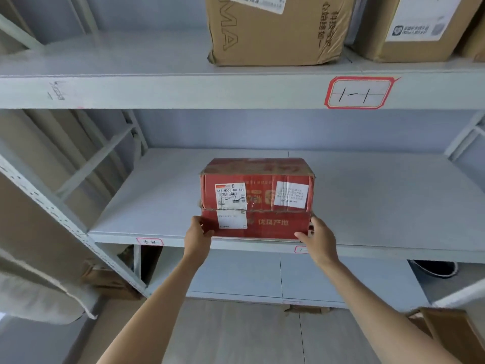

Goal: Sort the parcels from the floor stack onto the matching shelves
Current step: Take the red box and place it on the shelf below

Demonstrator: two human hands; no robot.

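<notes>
A red cardboard parcel [262, 200] with white shipping labels stands on the middle shelf [380, 200] of a grey metal rack, near its front edge. My left hand [198, 236] grips the parcel's lower left corner. My right hand [319, 239] grips the lower right corner, thumb on the front face. Both arms reach up from below. A handwritten label "1-1" in a red frame [359, 93] is stuck on the upper shelf's front edge. A small label on the middle shelf's edge is partly hidden by my right hand.
Two brown cardboard boxes [278, 30] [417, 27] stand on the upper shelf [131, 56]. A dark bucket [433, 267] sits on the lowest shelf at right. Brown boxes lie on the floor at lower left [105, 279] and lower right [451, 334]. A small pink-framed label [149, 241] marks the middle shelf's left edge.
</notes>
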